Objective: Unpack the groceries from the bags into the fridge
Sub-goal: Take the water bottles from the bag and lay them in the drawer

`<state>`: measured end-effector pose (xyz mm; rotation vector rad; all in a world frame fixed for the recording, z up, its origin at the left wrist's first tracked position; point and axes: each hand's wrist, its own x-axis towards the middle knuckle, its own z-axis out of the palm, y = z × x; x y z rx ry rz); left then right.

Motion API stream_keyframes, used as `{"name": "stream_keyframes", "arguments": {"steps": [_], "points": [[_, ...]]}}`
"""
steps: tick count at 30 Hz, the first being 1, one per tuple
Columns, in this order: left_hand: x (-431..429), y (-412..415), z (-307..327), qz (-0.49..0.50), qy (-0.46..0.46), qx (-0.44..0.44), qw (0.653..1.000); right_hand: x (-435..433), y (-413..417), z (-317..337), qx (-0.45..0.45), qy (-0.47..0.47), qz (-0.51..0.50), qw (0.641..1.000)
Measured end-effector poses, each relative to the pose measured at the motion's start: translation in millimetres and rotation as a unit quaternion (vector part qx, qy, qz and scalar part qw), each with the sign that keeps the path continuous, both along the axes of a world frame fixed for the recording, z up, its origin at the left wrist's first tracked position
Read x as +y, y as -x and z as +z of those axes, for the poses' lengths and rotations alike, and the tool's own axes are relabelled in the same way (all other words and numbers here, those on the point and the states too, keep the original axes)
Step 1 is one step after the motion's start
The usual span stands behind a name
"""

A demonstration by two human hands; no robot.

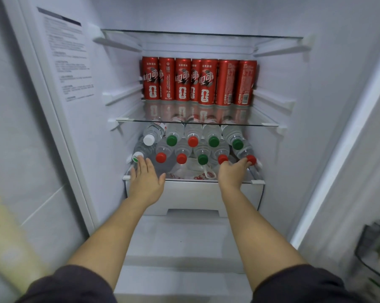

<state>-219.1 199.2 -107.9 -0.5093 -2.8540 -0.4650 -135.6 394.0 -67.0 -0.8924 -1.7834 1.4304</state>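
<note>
Several clear water bottles (pixel 193 136) lie stacked in two rows on the fridge's lower shelf (pixel 257 182), their red, green and white caps facing me. My left hand (pixel 145 178) reaches in at the left with straight fingers, its tips touching the white-and-green cap (pixel 137 157) of the lowest left bottle. My right hand (pixel 233 173) stretches to the right end of the lower row, fingertips against two red caps (pixel 251 159). Several red cola cans (pixel 199 83) stand in a row on the glass shelf (pixel 197 124) above.
A white plastic bag with red print (pixel 197 173) lies under the bottles at the shelf front. A white drawer (pixel 193 200) sits below the shelf. Another glass shelf (pixel 202 33) spans the top. The open door's rack (pixel 375 252) is at lower right.
</note>
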Motion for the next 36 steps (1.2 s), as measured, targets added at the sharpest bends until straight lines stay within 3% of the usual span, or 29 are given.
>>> {"name": "stream_keyframes", "arguments": {"steps": [2, 6, 10, 13, 16, 23, 27, 36], "points": [[-2, -12, -1, 0.003, -0.009, 0.0, 1.0, -7, -10, -5, -0.009, -0.042, 0.014, 0.999], [-14, -47, -11, 0.002, 0.004, 0.041, 0.999, -21, -34, -32, -0.087, -0.218, 0.059, 0.97], [-31, -86, -17, 0.012, 0.021, 0.09, 0.996, -33, -69, -51, -0.237, -0.381, 0.086, 0.889], [-42, -118, -19, 0.02, 0.063, 0.074, 0.995, -46, -107, -60, -0.324, -0.433, 0.109, 0.834], [-59, -154, -30, 0.022, 0.076, 0.073, 0.994, -63, -148, -71, -0.355, -0.466, 0.125, 0.801], [-87, -240, -44, 0.011, 0.045, 0.029, 0.998, -107, -242, -93, -0.349, -0.519, 0.136, 0.769], [-100, -287, -47, -0.005, 0.001, 0.015, 1.0, -117, -285, -97, -0.338, -0.529, 0.119, 0.77], [-85, -381, -45, -0.066, -0.002, -0.025, 0.998, -108, -376, -100, -0.325, -0.554, 0.1, 0.76]]}}
